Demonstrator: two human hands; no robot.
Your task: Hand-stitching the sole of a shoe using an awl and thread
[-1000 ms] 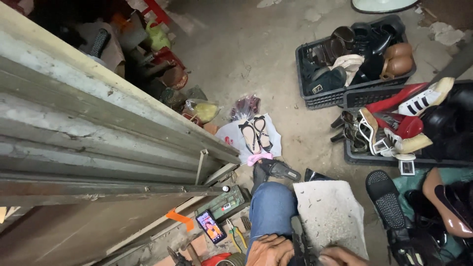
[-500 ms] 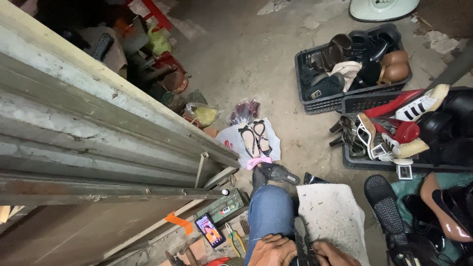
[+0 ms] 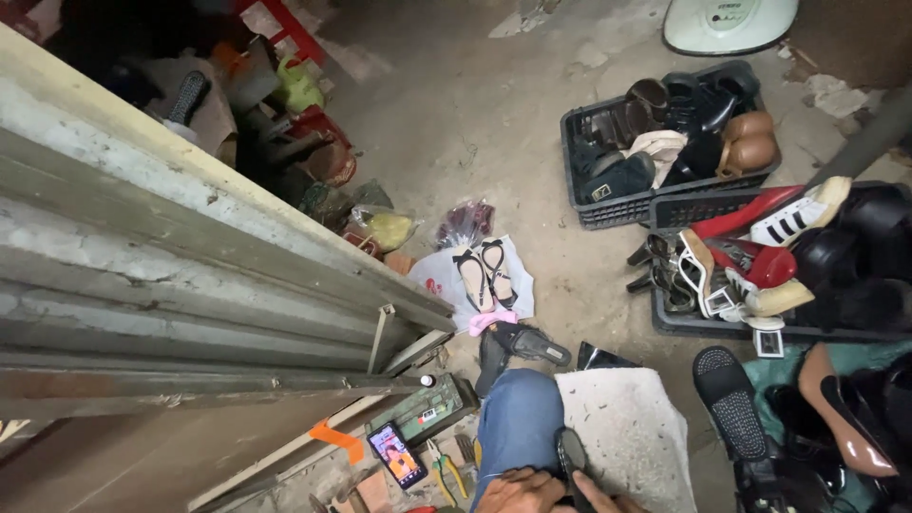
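Bottom edge, over the knee [image 3: 518, 418]: left hand [image 3: 518, 492] and right hand [image 3: 608, 499] both touch a dark shoe [image 3: 572, 461]; grip mostly cut off, cannot tell how closed; work on the shoe looks under way; next needs a firm hold; pliers [image 3: 442, 467] lie near on the floor.

I see both hands at the near edge, close together over my knee. My left hand [image 3: 518, 492] curls, knuckles up. My right hand [image 3: 608, 499] shows only fingers, mostly cut off.

One head-worn view, steeply down past a knee [image 3: 518, 418] onto the distant concrete floor [image 3: 456, 123].
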